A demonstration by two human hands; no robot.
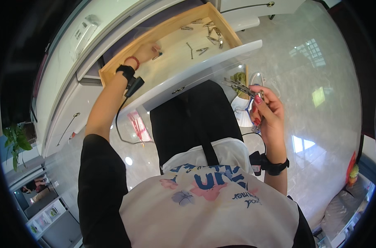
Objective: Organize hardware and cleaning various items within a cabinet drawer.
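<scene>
My right hand (270, 108) is raised at the drawer's right front, its fingers closed around a bunch of metal clothes clips (242, 87). Inside the pulled-out wooden drawer (225, 32), my left hand (147, 52) reaches down at the left end, fingers curled. Right beside those fingers lies a single metal clip (157, 56); whether they grip it is unclear. Several more loose metal clips (212, 39) are scattered at the drawer's right end. A thin bent metal piece (190, 50) rests near the middle, with one splayed clip (202, 50) to its right.
The white drawer front (203, 66) stands between my body and the drawer's inside. On the counter above sits a clear plastic package (84, 35). Below on the tiled floor are a pink-and-white packet (139, 125) and a white pleated item with blue cord (242, 111).
</scene>
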